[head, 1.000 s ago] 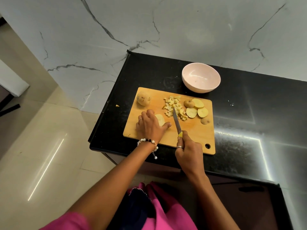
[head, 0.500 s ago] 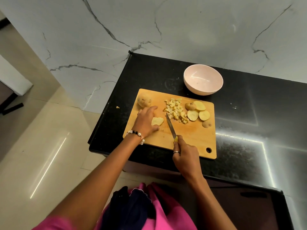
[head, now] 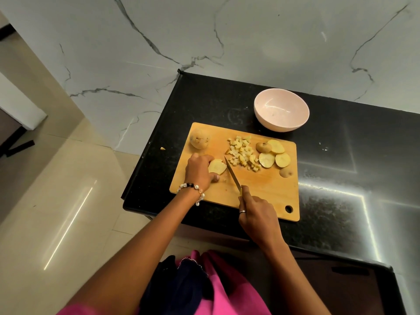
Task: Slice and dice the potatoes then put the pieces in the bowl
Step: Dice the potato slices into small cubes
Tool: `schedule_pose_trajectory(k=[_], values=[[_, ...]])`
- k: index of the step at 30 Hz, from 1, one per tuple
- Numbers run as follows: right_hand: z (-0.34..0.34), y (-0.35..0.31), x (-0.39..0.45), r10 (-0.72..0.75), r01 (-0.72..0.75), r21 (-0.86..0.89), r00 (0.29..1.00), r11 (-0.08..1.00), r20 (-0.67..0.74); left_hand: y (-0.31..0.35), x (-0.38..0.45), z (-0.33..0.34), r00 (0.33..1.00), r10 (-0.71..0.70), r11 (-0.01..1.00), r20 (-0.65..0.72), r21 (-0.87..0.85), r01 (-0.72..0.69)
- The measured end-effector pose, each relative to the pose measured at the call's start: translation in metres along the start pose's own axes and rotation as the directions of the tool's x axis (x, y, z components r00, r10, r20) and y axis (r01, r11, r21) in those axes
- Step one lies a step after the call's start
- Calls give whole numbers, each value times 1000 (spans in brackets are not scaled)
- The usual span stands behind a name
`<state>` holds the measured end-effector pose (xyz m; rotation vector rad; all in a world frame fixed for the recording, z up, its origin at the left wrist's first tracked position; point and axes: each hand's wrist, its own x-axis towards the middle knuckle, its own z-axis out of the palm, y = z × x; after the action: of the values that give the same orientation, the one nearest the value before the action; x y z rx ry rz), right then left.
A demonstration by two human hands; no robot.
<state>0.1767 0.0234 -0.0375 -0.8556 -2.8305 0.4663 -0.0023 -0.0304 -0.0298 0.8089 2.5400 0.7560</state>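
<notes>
While the left hand (head: 198,170) curls its fingers round a cut potato piece (head: 217,166) at nine o'clock on the wooden cutting board (head: 261,189), the right hand (head: 256,215) grips the handle of a knife (head: 231,172) at six o'clock. Its blade slants up toward eleven o'clock, with the tip just beside the held piece. Diced potato cubes (head: 243,153) lie heaped near the board's centre. Round slices (head: 275,155) sit touching one another at three o'clock of the heap, and an end piece (head: 286,172) lies near the board's right edge. One whole potato (head: 199,138) rests in the board's ten o'clock corner. Beyond the board, at one o'clock, the pale bowl (head: 281,110) stands on the black tabletop (head: 341,155).
</notes>
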Motion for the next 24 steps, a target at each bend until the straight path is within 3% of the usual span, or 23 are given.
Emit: schedule_pose_trajectory(k=[7,14,24], values=[[-1,-5,-3,36,-37,-16,999,999,-29,-1,21,-18,989,77,990,122,108,-91],[1,-8,3,65,-63,54,997,997,-35,0,22,-16,990,87,979,113,175,-106],[7,-19,2,33,-31,-89,999,996,26,-2,19,-16,980,126,977,154,150,-149]])
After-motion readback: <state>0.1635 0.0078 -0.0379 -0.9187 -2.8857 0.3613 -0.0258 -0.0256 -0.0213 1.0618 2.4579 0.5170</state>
